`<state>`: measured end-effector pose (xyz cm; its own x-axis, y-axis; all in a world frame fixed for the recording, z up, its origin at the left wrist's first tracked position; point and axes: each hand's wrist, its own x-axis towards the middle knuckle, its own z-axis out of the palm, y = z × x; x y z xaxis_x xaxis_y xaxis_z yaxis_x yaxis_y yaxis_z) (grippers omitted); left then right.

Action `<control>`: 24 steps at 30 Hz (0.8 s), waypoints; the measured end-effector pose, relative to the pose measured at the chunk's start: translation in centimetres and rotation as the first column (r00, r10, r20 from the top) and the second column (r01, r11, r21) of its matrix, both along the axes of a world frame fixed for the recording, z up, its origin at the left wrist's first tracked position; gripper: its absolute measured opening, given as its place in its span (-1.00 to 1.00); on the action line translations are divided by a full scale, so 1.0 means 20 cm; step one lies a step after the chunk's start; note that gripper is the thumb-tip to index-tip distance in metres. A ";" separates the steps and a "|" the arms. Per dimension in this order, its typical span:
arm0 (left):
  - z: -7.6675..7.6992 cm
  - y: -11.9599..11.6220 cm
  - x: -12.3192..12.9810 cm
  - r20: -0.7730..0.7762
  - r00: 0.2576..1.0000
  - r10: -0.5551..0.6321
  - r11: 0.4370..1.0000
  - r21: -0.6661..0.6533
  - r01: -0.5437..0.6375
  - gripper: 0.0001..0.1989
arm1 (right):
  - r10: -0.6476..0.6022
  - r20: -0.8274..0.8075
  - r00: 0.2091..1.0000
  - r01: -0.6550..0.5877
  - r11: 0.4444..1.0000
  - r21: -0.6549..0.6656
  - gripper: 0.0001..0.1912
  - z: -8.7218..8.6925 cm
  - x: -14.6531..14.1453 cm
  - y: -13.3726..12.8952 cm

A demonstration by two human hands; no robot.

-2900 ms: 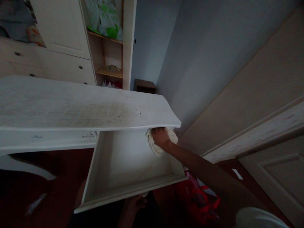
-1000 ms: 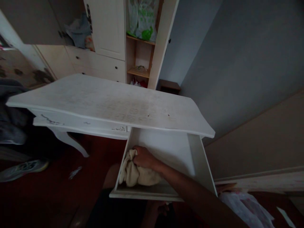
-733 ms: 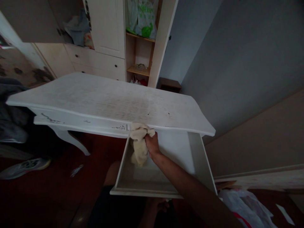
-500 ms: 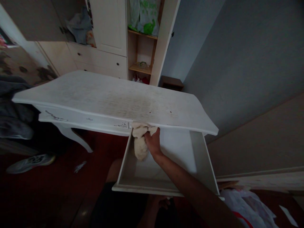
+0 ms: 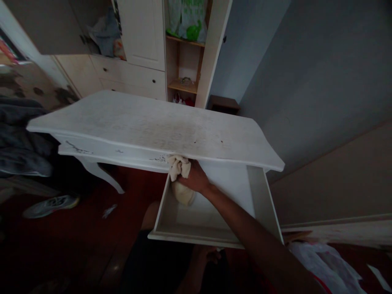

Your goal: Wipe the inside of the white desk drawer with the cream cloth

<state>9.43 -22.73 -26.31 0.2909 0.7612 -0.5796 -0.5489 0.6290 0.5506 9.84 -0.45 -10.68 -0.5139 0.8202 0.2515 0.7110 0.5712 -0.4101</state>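
My right hand (image 5: 196, 176) is closed around a cream cloth (image 5: 183, 192) at the back left corner of a pulled-out white drawer (image 5: 211, 222). The bunched upper part of the cloth touches the desk's front edge, and its lower part hangs against the drawer's left wall. Below the drawer front, in deep shade, is my left hand (image 5: 212, 256) with its fingers curled. Whatever it may hold is hidden. The white desk (image 5: 122, 118) has dark smudges across the middle of its top and chipped paint along its front.
Behind the desk stands a white wardrobe (image 5: 141, 36) with shelves holding plastic bags (image 5: 191, 20). A grey wall (image 5: 321, 81) rises on the right. On the floor are a sneaker (image 5: 50, 206) at left and a white plastic bag (image 5: 324, 261) at right. Dark clothes (image 5: 21, 139) lie at far left.
My right hand has shifted slightly left and turned, bunching the cloth more tightly in the drawer's back left corner. The view has moved a little; the left hand stays below the drawer.
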 end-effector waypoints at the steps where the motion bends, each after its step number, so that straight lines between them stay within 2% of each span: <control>1: 0.01 0.00 0.00 -0.003 1.000 0.023 1.000 0.005 -0.022 -0.55 | -0.016 0.034 0.999 0.015 1.000 0.007 -0.39 0.01 0.01 0.02; 5: 0.04 -0.01 -0.02 0.027 0.999 0.035 0.999 0.021 -0.036 -0.54 | -0.129 0.207 0.970 0.131 0.991 0.001 -0.57 0.05 0.04 0.05; 11: 0.12 0.01 -0.06 0.059 0.998 -0.033 0.999 0.042 0.030 -0.56 | -0.270 0.399 0.876 0.320 0.945 -0.063 -0.62 0.13 0.12 0.01; 16: 0.14 0.01 -0.06 0.079 0.996 -0.037 0.998 0.062 0.033 -0.58 | -0.335 0.486 0.807 0.414 0.908 -0.062 -0.61 0.17 0.32 -0.03; 24: 0.10 0.02 -0.04 0.060 0.998 -0.024 0.999 0.050 0.021 -0.57 | -0.464 0.599 0.652 0.587 0.809 -0.013 -0.55 0.20 0.63 -0.09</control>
<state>8.60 -22.32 -24.36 0.3419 0.7814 -0.5220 -0.5683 0.6143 0.5474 22.53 -2.21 -6.76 0.0261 0.9928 -0.1171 0.9958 -0.0155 0.0904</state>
